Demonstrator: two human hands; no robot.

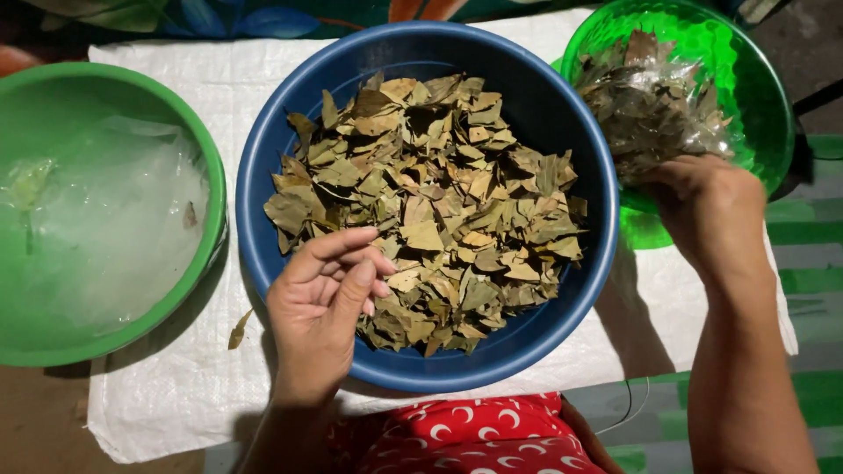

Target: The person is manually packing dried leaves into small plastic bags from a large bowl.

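Note:
A blue basin [544,96] in the middle holds a heap of dry olive-brown leaves [439,202]. My left hand [323,303] hovers over the basin's near left rim, fingers loosely curled and apart, nothing in it. My right hand [707,206] is at the right, gripping a clear plastic bag filled with dry leaves [650,110]. The bag lies over the translucent green bowl [760,88] at the back right.
A green basin [105,83] at the left holds clear plastic bags [114,228]. Everything stands on a white woven sheet [176,386]. One loose leaf [239,329] lies on the sheet. Red patterned cloth [474,434] covers my lap at the bottom.

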